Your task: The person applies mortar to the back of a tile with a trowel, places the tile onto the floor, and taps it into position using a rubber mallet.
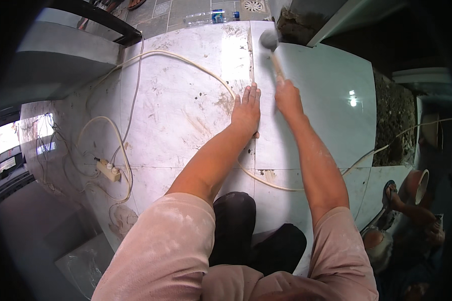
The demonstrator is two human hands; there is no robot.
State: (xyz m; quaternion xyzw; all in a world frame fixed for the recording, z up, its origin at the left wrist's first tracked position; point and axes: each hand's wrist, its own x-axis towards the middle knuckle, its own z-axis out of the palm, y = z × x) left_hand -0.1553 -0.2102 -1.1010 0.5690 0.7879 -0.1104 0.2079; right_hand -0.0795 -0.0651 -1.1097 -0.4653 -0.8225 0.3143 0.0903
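Note:
My right hand (288,99) is wrapped round the wooden handle of a mallet (269,39). Its dark grey, rounded head, a little blurred, is over the far left part of a large glossy white tile (326,95). My left hand (246,110) lies with fingers stretched out beside the joint between this tile and the dusty, smeared floor tile (181,115) to its left. A cream cable (196,65) curves across the left tile to my left hand, which hides part of it. Whether the mallet head touches the tile, I cannot tell.
A power strip (108,170) with plugs and tangled cords sits at left. Beyond the tiles lie a plastic bottle (213,17) and a floor drain (252,6). At right there is a rough, untiled strip (394,118). Another person's sandalled foot (392,193) is at lower right, near a bucket (418,185).

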